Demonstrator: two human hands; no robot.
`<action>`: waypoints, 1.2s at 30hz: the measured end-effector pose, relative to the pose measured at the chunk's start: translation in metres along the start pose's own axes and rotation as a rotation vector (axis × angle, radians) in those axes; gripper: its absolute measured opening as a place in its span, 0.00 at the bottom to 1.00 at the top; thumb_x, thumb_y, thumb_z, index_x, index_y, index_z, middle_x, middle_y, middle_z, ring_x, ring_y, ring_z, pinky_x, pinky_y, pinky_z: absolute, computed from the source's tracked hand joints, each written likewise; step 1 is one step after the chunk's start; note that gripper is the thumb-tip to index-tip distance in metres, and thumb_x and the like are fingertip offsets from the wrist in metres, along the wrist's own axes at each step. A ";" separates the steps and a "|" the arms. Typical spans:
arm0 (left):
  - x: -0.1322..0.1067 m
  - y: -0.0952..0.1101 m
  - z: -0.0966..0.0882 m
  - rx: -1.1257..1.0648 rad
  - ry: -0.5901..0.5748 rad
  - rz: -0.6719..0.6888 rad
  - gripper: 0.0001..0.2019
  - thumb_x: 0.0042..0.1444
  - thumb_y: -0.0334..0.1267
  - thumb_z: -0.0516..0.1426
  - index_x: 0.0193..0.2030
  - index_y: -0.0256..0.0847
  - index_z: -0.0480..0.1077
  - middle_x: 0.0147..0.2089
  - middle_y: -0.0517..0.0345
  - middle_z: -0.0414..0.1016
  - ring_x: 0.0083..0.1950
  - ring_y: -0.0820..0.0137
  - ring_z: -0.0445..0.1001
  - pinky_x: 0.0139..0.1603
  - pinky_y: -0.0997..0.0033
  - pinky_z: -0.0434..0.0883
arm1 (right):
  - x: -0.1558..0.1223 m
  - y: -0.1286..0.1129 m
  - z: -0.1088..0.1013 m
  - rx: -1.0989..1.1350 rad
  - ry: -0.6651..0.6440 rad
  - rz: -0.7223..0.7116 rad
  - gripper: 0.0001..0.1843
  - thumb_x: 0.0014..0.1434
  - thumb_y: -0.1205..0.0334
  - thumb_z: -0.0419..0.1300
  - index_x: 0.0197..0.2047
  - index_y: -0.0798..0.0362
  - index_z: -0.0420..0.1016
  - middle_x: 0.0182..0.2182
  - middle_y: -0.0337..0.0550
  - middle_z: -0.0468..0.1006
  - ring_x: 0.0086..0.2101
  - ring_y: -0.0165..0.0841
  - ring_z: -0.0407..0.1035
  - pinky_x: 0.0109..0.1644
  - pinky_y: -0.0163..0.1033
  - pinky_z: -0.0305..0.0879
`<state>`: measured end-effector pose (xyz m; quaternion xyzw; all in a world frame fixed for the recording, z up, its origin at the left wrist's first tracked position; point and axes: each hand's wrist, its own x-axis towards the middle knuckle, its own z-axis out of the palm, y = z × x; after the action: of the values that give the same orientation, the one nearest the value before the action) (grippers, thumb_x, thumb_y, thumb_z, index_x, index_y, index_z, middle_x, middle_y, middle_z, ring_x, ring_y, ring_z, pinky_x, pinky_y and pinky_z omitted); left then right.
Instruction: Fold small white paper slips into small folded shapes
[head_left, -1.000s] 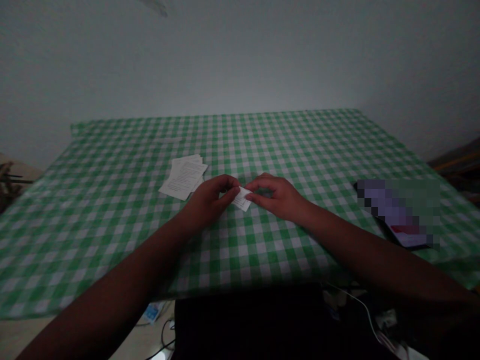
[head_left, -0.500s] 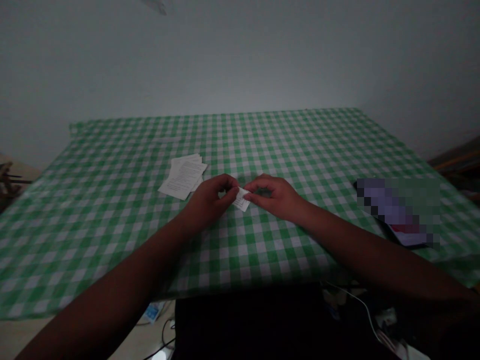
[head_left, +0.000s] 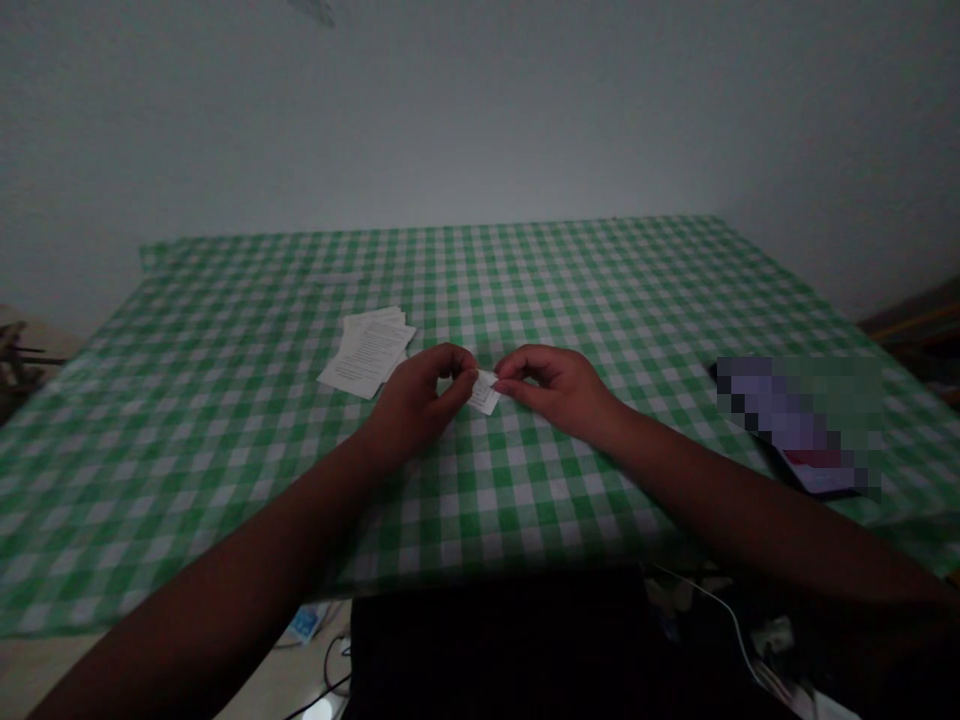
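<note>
A small folded piece of printed paper [head_left: 485, 396] is pinched between my two hands, just above the checked tablecloth. My left hand [head_left: 427, 395] grips its left corner between thumb and forefinger. On the other side, my right hand [head_left: 551, 388] holds the right corner with thumb and fingertips. The fingertips cover the paper's upper edges. Left of my left hand lies a loose, fanned stack of printed sheets [head_left: 364, 357].
A green and white checked tablecloth [head_left: 480, 520] covers the table, which meets a pale wall [head_left: 480, 120]. A dark-edged device [head_left: 795, 430], partly pixelated, lies at the right. Cables [head_left: 731, 610] and small items sit below the front edge.
My right hand has shifted slightly right and up along the paper's edge. The paper has tilted a little, and both hands still pinch it.
</note>
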<state>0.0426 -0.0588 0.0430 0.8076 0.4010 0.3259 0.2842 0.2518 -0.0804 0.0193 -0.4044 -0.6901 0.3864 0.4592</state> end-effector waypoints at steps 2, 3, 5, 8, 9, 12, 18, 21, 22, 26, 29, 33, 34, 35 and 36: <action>0.000 0.001 0.000 -0.020 0.004 -0.005 0.06 0.61 0.38 0.55 0.36 0.39 0.70 0.34 0.60 0.75 0.35 0.71 0.72 0.39 0.69 0.68 | 0.000 -0.001 0.001 0.053 0.010 0.013 0.07 0.57 0.56 0.66 0.34 0.50 0.77 0.35 0.40 0.79 0.37 0.33 0.73 0.45 0.43 0.70; -0.001 0.002 0.000 -0.032 0.005 -0.007 0.06 0.61 0.38 0.55 0.36 0.39 0.70 0.34 0.60 0.75 0.35 0.71 0.72 0.39 0.69 0.68 | 0.000 -0.001 0.001 0.075 0.014 0.015 0.07 0.57 0.56 0.66 0.34 0.50 0.76 0.35 0.40 0.80 0.37 0.33 0.74 0.45 0.43 0.70; -0.001 0.003 0.000 -0.063 0.002 -0.015 0.06 0.61 0.38 0.55 0.36 0.39 0.70 0.34 0.60 0.75 0.35 0.71 0.72 0.39 0.69 0.68 | 0.000 -0.002 0.001 0.112 0.021 0.012 0.07 0.57 0.57 0.66 0.32 0.50 0.76 0.35 0.40 0.79 0.38 0.33 0.74 0.45 0.43 0.70; -0.001 0.003 0.000 -0.114 -0.010 -0.041 0.07 0.62 0.40 0.55 0.36 0.40 0.70 0.33 0.60 0.74 0.34 0.71 0.71 0.38 0.70 0.68 | 0.001 -0.002 0.000 0.141 0.023 0.020 0.08 0.56 0.57 0.67 0.32 0.51 0.75 0.35 0.40 0.79 0.37 0.33 0.73 0.45 0.42 0.70; -0.001 0.003 0.000 -0.129 -0.014 -0.053 0.08 0.62 0.40 0.55 0.36 0.40 0.70 0.33 0.60 0.74 0.34 0.71 0.71 0.37 0.70 0.68 | 0.001 -0.001 0.000 0.149 0.020 0.027 0.08 0.56 0.57 0.67 0.32 0.51 0.74 0.35 0.40 0.79 0.37 0.33 0.73 0.44 0.42 0.70; -0.001 0.002 0.001 -0.156 -0.022 -0.083 0.08 0.62 0.42 0.55 0.36 0.40 0.70 0.33 0.59 0.74 0.34 0.71 0.71 0.36 0.70 0.67 | 0.002 0.001 0.000 0.164 0.012 0.045 0.09 0.56 0.56 0.67 0.32 0.51 0.73 0.35 0.40 0.78 0.37 0.32 0.73 0.43 0.42 0.70; -0.001 0.002 0.004 -0.156 -0.004 -0.074 0.07 0.61 0.41 0.55 0.36 0.40 0.69 0.32 0.60 0.72 0.34 0.71 0.70 0.36 0.70 0.66 | 0.004 0.007 0.003 0.232 0.014 0.038 0.11 0.54 0.58 0.68 0.33 0.50 0.70 0.32 0.37 0.75 0.33 0.29 0.69 0.39 0.39 0.68; -0.001 0.003 0.004 -0.145 -0.002 -0.057 0.07 0.61 0.40 0.55 0.36 0.39 0.69 0.33 0.59 0.73 0.34 0.71 0.70 0.36 0.70 0.66 | 0.005 0.006 0.005 0.248 0.026 0.054 0.12 0.52 0.59 0.68 0.34 0.50 0.69 0.31 0.36 0.74 0.32 0.29 0.69 0.39 0.39 0.68; -0.001 0.004 0.004 -0.145 -0.005 -0.056 0.07 0.61 0.40 0.55 0.36 0.39 0.69 0.33 0.59 0.73 0.34 0.71 0.70 0.36 0.70 0.67 | 0.005 0.005 0.005 0.248 0.027 0.065 0.12 0.52 0.58 0.68 0.34 0.50 0.69 0.31 0.35 0.74 0.32 0.29 0.68 0.39 0.39 0.68; -0.001 0.004 0.005 -0.130 -0.009 -0.066 0.07 0.61 0.40 0.55 0.36 0.39 0.69 0.33 0.59 0.73 0.34 0.71 0.70 0.36 0.70 0.67 | 0.007 0.001 0.005 0.268 0.028 0.118 0.13 0.51 0.56 0.69 0.31 0.50 0.68 0.30 0.35 0.74 0.31 0.29 0.68 0.38 0.39 0.68; 0.000 0.004 0.006 -0.111 -0.011 -0.092 0.08 0.61 0.41 0.54 0.36 0.39 0.69 0.32 0.59 0.74 0.33 0.71 0.70 0.35 0.70 0.67 | 0.009 0.002 0.004 0.296 0.042 0.152 0.16 0.48 0.56 0.70 0.29 0.50 0.66 0.28 0.35 0.73 0.30 0.29 0.68 0.36 0.38 0.67; 0.003 0.004 0.007 -0.025 -0.021 -0.108 0.07 0.60 0.39 0.54 0.34 0.40 0.69 0.33 0.59 0.75 0.33 0.71 0.70 0.36 0.69 0.68 | 0.011 0.011 0.004 0.281 0.038 0.177 0.14 0.47 0.59 0.70 0.30 0.50 0.67 0.25 0.32 0.71 0.27 0.28 0.67 0.32 0.36 0.65; 0.003 0.003 0.008 0.012 -0.027 -0.109 0.06 0.60 0.38 0.54 0.34 0.40 0.69 0.33 0.59 0.75 0.33 0.71 0.70 0.37 0.69 0.68 | 0.011 0.014 0.004 0.251 0.027 0.183 0.13 0.48 0.60 0.70 0.31 0.49 0.68 0.26 0.32 0.71 0.28 0.28 0.68 0.33 0.36 0.66; 0.004 0.002 0.009 0.049 -0.031 -0.110 0.06 0.59 0.37 0.54 0.34 0.40 0.69 0.33 0.59 0.75 0.33 0.70 0.71 0.37 0.69 0.68 | 0.010 0.016 0.003 0.208 0.012 0.184 0.11 0.49 0.60 0.69 0.33 0.49 0.69 0.27 0.33 0.73 0.29 0.29 0.69 0.34 0.37 0.67; 0.005 0.000 0.009 0.081 -0.037 -0.113 0.05 0.59 0.37 0.54 0.34 0.41 0.69 0.32 0.59 0.75 0.33 0.70 0.71 0.38 0.69 0.69 | 0.010 0.018 0.003 0.157 -0.005 0.178 0.10 0.51 0.61 0.68 0.34 0.49 0.71 0.28 0.34 0.74 0.31 0.30 0.70 0.36 0.38 0.68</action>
<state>0.0521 -0.0568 0.0387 0.8005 0.4535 0.2777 0.2765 0.2506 -0.0651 0.0054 -0.4261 -0.6203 0.4795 0.4515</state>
